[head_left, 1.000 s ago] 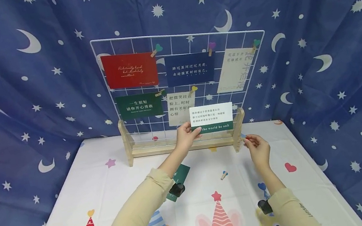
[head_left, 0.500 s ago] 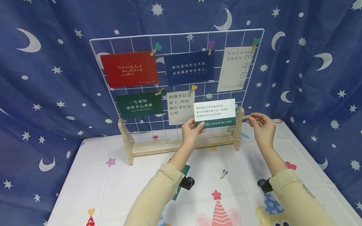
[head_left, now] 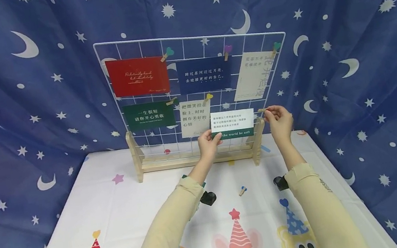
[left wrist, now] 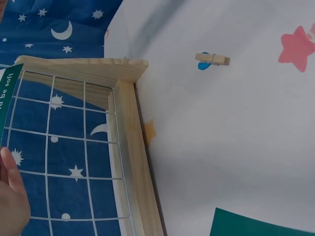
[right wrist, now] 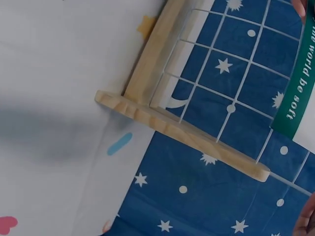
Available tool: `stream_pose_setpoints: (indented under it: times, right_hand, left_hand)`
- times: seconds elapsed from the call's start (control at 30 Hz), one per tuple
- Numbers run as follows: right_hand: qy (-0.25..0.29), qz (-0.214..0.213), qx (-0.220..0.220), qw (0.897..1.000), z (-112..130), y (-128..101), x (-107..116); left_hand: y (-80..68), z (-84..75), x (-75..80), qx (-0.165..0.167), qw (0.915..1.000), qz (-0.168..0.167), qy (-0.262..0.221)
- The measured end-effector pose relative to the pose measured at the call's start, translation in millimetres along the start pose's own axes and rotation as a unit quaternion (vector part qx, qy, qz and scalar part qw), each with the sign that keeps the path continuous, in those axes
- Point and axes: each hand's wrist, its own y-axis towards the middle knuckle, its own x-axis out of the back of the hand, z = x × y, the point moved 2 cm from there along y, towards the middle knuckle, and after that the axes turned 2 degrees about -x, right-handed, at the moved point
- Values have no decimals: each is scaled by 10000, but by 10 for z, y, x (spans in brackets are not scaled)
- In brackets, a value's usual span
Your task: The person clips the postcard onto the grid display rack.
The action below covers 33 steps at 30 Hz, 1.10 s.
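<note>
My left hand (head_left: 207, 145) pinches a white-and-green card (head_left: 232, 121) by its lower left corner, thumb in front. The card overlaps the lower right of a white wire grid (head_left: 187, 46) in a wooden stand. In the left wrist view, part of the left hand (left wrist: 12, 199) shows under the card's green strip (left wrist: 9, 96). My right hand (head_left: 279, 123) pinches a small wooden clothespin (head_left: 262, 110), its tip close to the card's upper right corner. Only an edge of the right hand (right wrist: 306, 219) enters the right wrist view, and the clothespin is out of frame there.
Clipped on the grid are a red card (head_left: 137, 76), a blue card (head_left: 204, 75), a green card (head_left: 149, 115) and two pale cards. A blue-hearted clothespin (head_left: 243, 191) lies on the white tablecloth (head_left: 119, 211). Another green card (left wrist: 261, 225) lies near the left forearm.
My right hand has risen from beside the stand's right foot to the card's upper right corner, carrying the clothespin. The left hand has moved the card slightly up and to the right.
</note>
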Motion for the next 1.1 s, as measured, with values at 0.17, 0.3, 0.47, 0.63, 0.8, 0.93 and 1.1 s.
stream_pose_setpoints:
  times: [0.17,0.3,0.47,0.63,0.8,0.93,1.1]
  right_hand:
    - [-224,84,-56,9997,41,51,-49]
    - [-398,278,-60,9988,61,96,-93]
    - [-915,330,25,9953,63,157,-109]
    - [-1072,147,103,9941,73,208,-83]
    - [-1292,279,201,9910,86,264,-94]
    - [-1360,333,352,9895,115,304,-134]
    - [-1325,493,448,9889,147,319,-192]
  left_hand:
    - [36,14,-7,37,10000,-24,30]
    - [57,26,-26,92,10000,-21,29]
    - [85,49,-58,225,9997,-20,-57]
    - [113,49,-109,245,9995,7,-200]
    - [128,26,-150,265,9991,-55,-313]
    - [145,39,-164,403,9980,-210,-450]
    - [137,36,-177,568,9955,-307,-697]
